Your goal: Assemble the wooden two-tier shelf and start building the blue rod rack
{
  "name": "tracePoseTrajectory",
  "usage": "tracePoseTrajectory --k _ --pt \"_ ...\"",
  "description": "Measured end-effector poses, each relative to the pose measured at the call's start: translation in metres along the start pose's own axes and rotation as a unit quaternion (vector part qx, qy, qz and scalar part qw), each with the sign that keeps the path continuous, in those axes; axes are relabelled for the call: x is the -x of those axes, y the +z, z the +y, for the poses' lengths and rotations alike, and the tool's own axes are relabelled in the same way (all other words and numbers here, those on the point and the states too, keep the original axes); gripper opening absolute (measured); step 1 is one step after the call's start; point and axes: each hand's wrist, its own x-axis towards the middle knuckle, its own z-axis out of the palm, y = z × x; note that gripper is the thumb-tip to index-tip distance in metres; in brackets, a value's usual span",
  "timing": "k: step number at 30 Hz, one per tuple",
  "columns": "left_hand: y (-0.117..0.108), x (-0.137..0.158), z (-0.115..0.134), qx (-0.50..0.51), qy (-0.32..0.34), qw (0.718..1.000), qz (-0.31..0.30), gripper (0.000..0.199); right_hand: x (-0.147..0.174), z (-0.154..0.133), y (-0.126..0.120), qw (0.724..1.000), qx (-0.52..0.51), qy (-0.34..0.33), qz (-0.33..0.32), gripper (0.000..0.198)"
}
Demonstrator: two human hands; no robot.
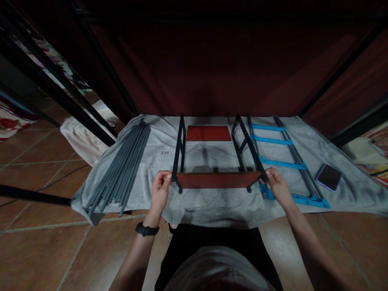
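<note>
Two black metal side frames, the left one (178,149) and the right one (249,141), stand on the grey cloth. A reddish-brown board (218,180) spans them along the near side. My left hand (160,189) is closed at the near corner of the left frame, thumb and fingers pinching it by the board's end. At the opposite end, my right hand (277,185) grips the near corner of the right frame in the same way. A second reddish-brown board (208,133) lies farther back between the frames. Small metal pieces (164,152) rest left of the left frame.
Several grey tubes (121,165) lie bundled at the left of the cloth (151,161). On the right are grey tubes joined by blue crossbars (281,163), and a phone (329,177). Black bars (321,72) and a dark red panel (212,72) stand behind. The floor is tiled.
</note>
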Motion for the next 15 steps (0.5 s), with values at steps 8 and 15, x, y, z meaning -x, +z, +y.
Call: tracePoseTrajectory --k 8,15 --pt "-0.005 -0.008 0.003 0.006 -0.083 0.996 -0.024 0.036 0.002 -0.006 -0.001 1.000 -0.010 0.002 0.002 0.033" --pt "-0.008 -0.008 -0.008 -0.059 0.029 0.998 -0.019 0.033 -0.003 -0.001 -0.002 0.996 0.069 -0.055 -0.025 0.038"
